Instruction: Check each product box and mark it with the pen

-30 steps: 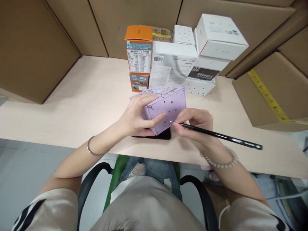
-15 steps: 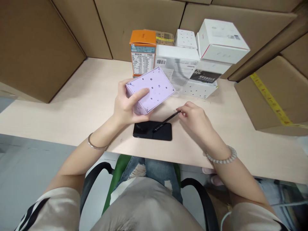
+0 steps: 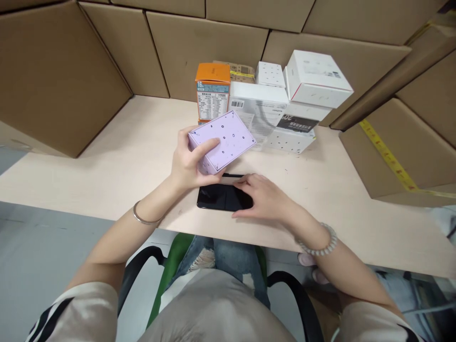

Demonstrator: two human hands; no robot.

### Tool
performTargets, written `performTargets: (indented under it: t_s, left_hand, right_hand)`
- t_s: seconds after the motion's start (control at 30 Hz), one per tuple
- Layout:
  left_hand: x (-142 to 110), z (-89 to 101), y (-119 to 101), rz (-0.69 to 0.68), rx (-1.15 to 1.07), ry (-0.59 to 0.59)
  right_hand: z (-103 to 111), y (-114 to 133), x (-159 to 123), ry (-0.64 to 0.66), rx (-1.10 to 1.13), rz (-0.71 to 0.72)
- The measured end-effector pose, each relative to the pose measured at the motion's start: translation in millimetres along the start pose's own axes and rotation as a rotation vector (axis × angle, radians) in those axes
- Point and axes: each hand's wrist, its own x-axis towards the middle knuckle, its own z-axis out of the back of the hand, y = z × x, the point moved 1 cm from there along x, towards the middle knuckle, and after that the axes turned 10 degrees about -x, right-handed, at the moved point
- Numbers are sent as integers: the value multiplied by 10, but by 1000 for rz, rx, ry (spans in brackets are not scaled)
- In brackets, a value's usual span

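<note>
My left hand (image 3: 192,159) holds a small lilac box (image 3: 228,140) tilted above the table, with the thumb lying across its face of small dark marks. On the table below it lies a black smartphone (image 3: 221,197), screen up. My right hand (image 3: 263,197) is closed around the phone's right end, thumb at the near edge and fingers at the far edge. Just beyond the phone is a black pen (image 3: 232,175), partly hidden by both hands.
An orange box (image 3: 213,90) and several white boxes (image 3: 317,78) are stacked behind my hands. Large cardboard boxes stand left (image 3: 64,71) and right (image 3: 402,152). Cardboard (image 3: 206,52) lines the back of the table. The table's front edge (image 3: 199,232) runs just above my lap.
My right hand has let go of the pen, which now lies behind the phone, and has moved left onto the phone. The left hand keeps the lilac box; the view has tilted up slightly.
</note>
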Motion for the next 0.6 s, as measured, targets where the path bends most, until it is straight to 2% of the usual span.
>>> performTargets:
  t_s: [0.17, 0.3, 0.43, 0.5, 0.6]
  left_hand:
    - [-3, -26, -5, 11, -8, -17]
    - [-17, -26, 12, 42, -58, -6]
    - [-32, -5, 37, 89, -100, 9]
    - [-33, 4, 33, 103, -56, 26]
    - [-28, 5, 0, 80, -43, 32]
  right_hand:
    - [-125, 76, 13, -54, -66, 11]
    - [-76, 9, -32, -160, -102, 136]
    - [67, -14, -100, -373, -103, 273]
    - [136, -5, -132, -485, -21, 257]
    - [198, -42, -185, -711, 129, 152]
